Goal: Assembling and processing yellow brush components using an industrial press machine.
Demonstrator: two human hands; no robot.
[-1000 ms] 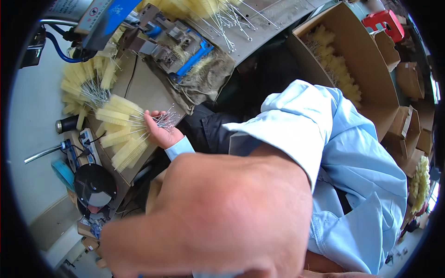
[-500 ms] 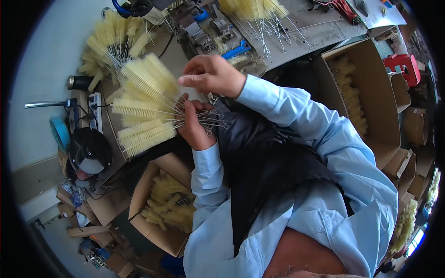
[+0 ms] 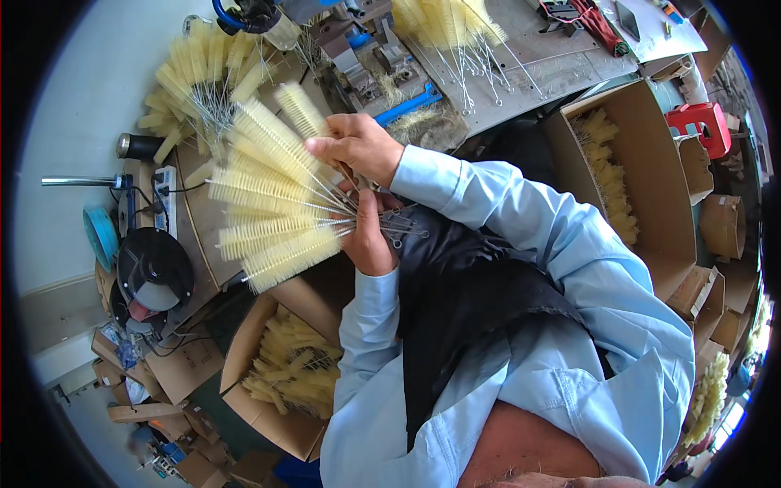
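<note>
My left hand [image 3: 371,242] is closed around the wire handles of a fanned bundle of pale yellow bottle brushes [image 3: 272,215]. Their bristle heads spread out to the left, and the looped wire ends stick out on the right, over my dark apron [image 3: 472,285]. Just above it, my right hand [image 3: 358,148] pinches a single bottle brush [image 3: 301,111] at the upper edge of the fan. That brush's head points up and left; the fingers partly hide its wire.
More brushes lie heaped on the bench [image 3: 527,77], at the far left and the top. A bench machine [image 3: 358,65] with a blue bar stands beyond my hands. Cardboard boxes [image 3: 236,378] of brushes stand at lower left and right. A black round device [image 3: 153,268] sits left.
My right hand has come down and closed on a brush at the fan's upper edge. My left hand and the bundle have shifted slightly right and down.
</note>
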